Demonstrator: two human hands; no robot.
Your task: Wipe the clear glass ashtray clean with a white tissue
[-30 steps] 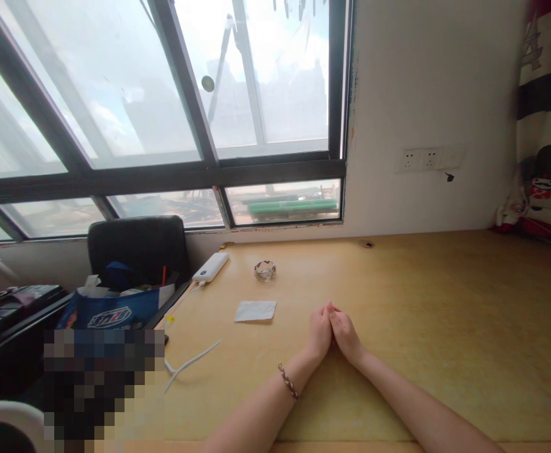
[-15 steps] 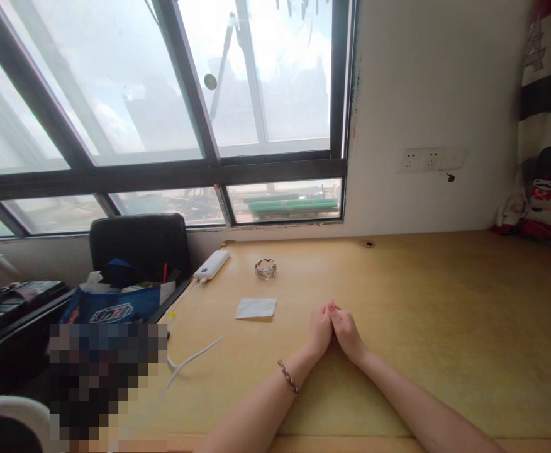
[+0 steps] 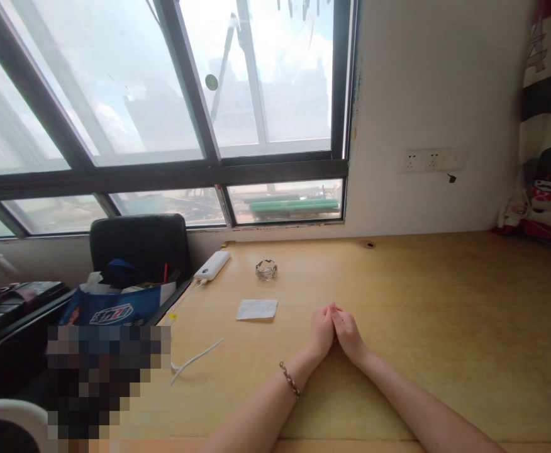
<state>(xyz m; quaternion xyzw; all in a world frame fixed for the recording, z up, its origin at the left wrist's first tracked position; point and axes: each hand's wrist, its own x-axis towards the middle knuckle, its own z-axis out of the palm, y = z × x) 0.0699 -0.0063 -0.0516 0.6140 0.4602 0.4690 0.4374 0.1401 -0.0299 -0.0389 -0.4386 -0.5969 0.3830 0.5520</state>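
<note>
My left hand (image 3: 322, 330) and my right hand (image 3: 348, 333) are clasped together over the wooden table (image 3: 421, 321), fingers folded and pressed against each other. No object shows in either hand, though the palms are turned out of sight. A braided bracelet (image 3: 289, 379) circles my left wrist. Closest to the hands, on their left, lies a folded white paper or tissue (image 3: 256, 309). Behind it stands a silver openwork ring-shaped piece (image 3: 267, 270), like a bangle or small crown.
A white power bank (image 3: 212, 266) with a cable plugged in lies near the table's left edge. A loose white cable (image 3: 195, 362) curves closer to me. Left of the table, a black chair (image 3: 138, 245) stands by a blue bag (image 3: 115, 305). Wall sockets (image 3: 421, 161) sit above the table's back.
</note>
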